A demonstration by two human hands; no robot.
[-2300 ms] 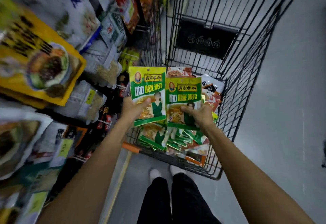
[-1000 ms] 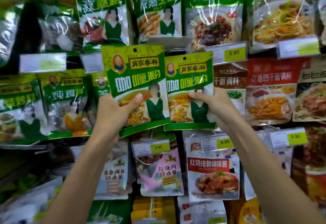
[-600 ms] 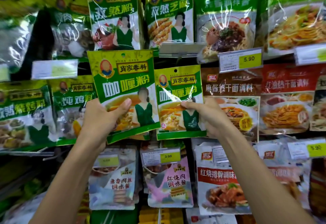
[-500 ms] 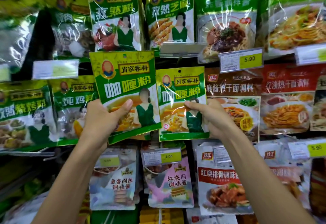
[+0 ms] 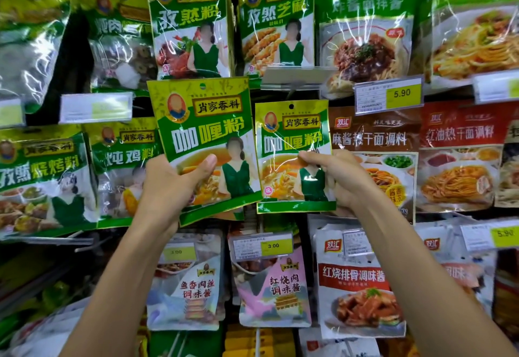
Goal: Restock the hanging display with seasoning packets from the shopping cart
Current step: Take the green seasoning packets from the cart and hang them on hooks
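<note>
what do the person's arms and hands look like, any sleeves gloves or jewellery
The left hand and right hand are bare: no gloves, and no rings show. The left forearm and right forearm are uncovered down to the frame's lower edge, with no sleeve, watch or bracelet in view.

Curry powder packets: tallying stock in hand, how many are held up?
2: left packet in the left hand, right packet in the right hand, side by side; more may hide behind them.
</note>
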